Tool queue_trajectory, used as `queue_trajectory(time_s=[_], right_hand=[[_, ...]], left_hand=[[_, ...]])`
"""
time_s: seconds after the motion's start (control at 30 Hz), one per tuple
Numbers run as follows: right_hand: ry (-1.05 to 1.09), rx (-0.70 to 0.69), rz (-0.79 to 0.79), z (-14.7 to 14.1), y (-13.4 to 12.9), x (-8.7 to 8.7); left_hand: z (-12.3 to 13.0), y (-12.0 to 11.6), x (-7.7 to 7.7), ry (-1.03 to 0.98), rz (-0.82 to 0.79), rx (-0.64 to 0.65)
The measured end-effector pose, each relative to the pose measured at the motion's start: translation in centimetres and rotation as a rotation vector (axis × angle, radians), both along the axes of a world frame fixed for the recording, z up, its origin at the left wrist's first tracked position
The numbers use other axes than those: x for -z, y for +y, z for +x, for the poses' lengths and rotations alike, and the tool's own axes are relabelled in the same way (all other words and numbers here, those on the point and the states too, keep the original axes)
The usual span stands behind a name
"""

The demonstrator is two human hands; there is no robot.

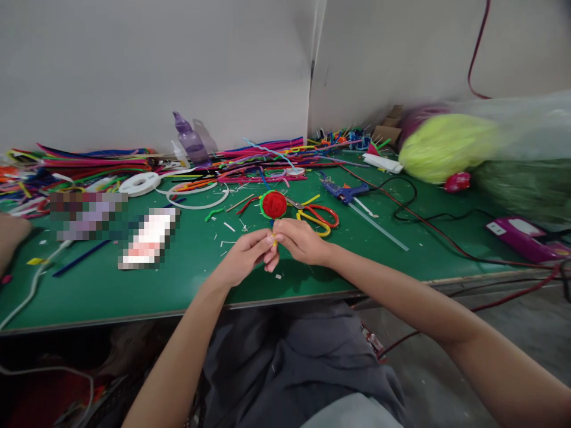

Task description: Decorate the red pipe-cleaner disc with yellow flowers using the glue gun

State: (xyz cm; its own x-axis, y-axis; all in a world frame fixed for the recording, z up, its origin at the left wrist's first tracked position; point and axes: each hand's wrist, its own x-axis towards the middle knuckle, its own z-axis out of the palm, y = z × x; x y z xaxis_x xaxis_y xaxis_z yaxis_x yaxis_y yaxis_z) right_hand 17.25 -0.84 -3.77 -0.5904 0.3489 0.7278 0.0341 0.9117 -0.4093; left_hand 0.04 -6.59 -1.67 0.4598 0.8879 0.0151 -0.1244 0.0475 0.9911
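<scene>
So there's a red pipe-cleaner flower [273,204] with a green rim sitting over the middle of the green bench [156,300], round head pointing away toward the wall, red face tipped up at the camera. Its long axis runs from the head straight back toward the person, with a bit of blue showing just below the bloom. Most of the stem's buried under fingers, so can't really tell where it ends; a scrap of yellow peeks out between the fingertips. The left hand [247,255] and right hand [303,241] are together, touching, fingers pinched closed on the stem end. The scissors [328,217] lie just beside the head, blades partly hidden. Two patches on the left are pixelated, and somebody's arm [11,235] is cut off at the left edge.
</scene>
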Motion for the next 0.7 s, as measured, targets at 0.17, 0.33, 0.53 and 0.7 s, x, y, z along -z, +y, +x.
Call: queue_trajectory(time_s=[0.17,0.33,0.53,0.7], right_hand=[[0.037,0.027,0.031,-0.2,-0.1,0.2],[0.051,0.013,-0.203,-0.2,0.0,-0.5],[0.022,0.097,-0.269,0.2,-0.1,-0.9],[-0.008,0.144,-0.191,0.3,0.2,-0.7]], left_hand=[[0.0,0.1,0.2,-0.003,0.021,0.007],[0.5,0.2,-0.1,-0.013,0.060,-0.070],[0.8,0.5,-0.2,0.059,0.130,-0.285],[0.6,0.7,0.1,0.210,0.224,-0.324]])
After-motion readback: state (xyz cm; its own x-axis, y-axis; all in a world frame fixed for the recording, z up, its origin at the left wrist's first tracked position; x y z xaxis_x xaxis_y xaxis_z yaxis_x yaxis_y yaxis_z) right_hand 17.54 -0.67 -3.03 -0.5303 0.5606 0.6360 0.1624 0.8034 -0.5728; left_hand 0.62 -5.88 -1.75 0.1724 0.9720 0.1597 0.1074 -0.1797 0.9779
